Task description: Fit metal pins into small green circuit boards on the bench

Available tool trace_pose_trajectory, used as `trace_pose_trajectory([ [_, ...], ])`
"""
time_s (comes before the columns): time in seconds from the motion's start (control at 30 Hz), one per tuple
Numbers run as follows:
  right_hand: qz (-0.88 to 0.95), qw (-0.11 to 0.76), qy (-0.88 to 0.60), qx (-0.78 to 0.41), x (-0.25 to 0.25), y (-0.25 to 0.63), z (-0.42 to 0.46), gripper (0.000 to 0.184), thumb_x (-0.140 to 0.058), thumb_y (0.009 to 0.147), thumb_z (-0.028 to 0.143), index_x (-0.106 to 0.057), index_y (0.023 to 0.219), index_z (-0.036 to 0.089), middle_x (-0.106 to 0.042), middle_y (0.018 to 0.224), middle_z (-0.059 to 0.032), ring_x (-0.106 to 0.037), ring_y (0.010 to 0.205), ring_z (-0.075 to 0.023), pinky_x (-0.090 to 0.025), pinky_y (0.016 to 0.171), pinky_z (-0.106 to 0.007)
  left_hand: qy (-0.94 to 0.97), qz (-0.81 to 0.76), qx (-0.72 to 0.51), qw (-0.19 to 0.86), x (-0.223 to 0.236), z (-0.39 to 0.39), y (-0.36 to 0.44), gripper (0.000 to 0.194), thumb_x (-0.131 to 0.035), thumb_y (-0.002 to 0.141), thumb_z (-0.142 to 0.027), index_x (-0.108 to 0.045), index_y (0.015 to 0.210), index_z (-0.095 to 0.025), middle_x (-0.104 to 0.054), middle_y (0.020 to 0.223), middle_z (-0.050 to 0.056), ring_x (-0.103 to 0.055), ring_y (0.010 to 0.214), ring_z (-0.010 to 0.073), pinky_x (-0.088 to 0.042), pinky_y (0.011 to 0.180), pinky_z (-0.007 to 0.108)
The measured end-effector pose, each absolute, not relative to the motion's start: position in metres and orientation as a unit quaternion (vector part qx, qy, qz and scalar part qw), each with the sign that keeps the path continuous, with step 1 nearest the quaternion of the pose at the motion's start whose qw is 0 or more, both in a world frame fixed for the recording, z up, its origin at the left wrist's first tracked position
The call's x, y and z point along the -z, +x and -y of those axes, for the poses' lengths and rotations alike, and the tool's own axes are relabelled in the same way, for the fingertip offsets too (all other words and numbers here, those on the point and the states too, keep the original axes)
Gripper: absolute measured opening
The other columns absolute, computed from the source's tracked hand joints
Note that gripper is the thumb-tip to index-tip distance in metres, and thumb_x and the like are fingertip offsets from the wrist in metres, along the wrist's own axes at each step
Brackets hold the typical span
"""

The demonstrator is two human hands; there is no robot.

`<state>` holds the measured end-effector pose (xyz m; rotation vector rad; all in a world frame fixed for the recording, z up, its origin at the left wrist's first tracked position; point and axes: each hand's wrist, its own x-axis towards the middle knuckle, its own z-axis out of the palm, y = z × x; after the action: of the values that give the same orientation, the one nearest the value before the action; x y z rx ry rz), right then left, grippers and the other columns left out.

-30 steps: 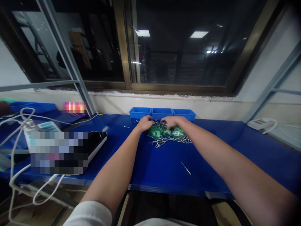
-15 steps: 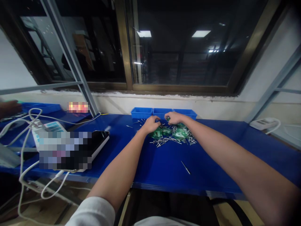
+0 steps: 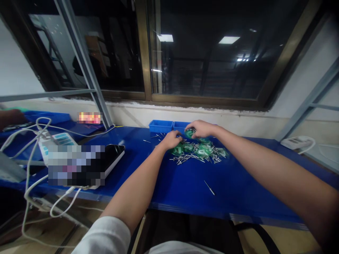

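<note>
A mixed heap of pop rivets (image 3: 182, 158) and translucent green plastic pieces (image 3: 205, 148) lies on the blue table (image 3: 180, 190). At the heap's left edge is my left hand (image 3: 172, 140), its fingers curved, with a small gap between thumb and fingertips. My right hand (image 3: 203, 128) is raised over the back of the heap, closed on a green plastic piece (image 3: 190, 133) whose exact kind is unclear. Behind the hands stand blue bins (image 3: 160, 126), the right one mostly hidden by my right hand. One single rivet (image 3: 209, 187) lies apart, nearer to me.
To the left, a partly blurred device with a black top (image 3: 113, 151) sits among white cables (image 3: 28, 169). A metal frame post (image 3: 102, 109) rises beside it. Another person's hand (image 3: 12, 119) is at the far left. A white box (image 3: 293, 141) lies at the right.
My right hand has risen slightly, and the green piece in it shows more clearly. The left hand stays almost in place. The view has shifted a little.
</note>
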<state>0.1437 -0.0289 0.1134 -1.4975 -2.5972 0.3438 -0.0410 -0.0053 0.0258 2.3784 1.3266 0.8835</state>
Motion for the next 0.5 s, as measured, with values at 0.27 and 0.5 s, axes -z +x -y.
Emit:
trace_pose_trajectory([
  [0.27, 0.881, 0.087, -0.465, -0.010, -0.090, 0.140, 0.045, 0.040, -0.066, 0.066, 0.024, -0.065, 0.106, 0.027, -0.067, 0.098, -0.0044, -0.054, 0.100, -0.0280, -0.041, 0.081, -0.037, 0.813, -0.476, -0.298, 0.158, -0.022, 0.003, -0.042, 0.030, -0.047, 0.080, -0.025, -0.062, 0.104, -0.017, -0.063, 0.111, 0.009, -0.057, 0.102, 0.0243, -0.042, 0.090, 0.032],
  [0.5, 0.852, 0.124, -0.508, -0.032, -0.101, 0.169, 0.042, 0.033, -0.070, 0.062, 0.023, -0.069, 0.095, 0.025, -0.067, 0.092, -0.0041, -0.059, 0.089, -0.0247, -0.043, 0.082, -0.037, 0.800, -0.493, -0.295, 0.174, -0.020, 0.000, -0.042, 0.032, -0.047, 0.080, -0.026, -0.059, 0.108, -0.016, -0.062, 0.113, 0.010, -0.057, 0.104, 0.0242, -0.041, 0.091, 0.033],
])
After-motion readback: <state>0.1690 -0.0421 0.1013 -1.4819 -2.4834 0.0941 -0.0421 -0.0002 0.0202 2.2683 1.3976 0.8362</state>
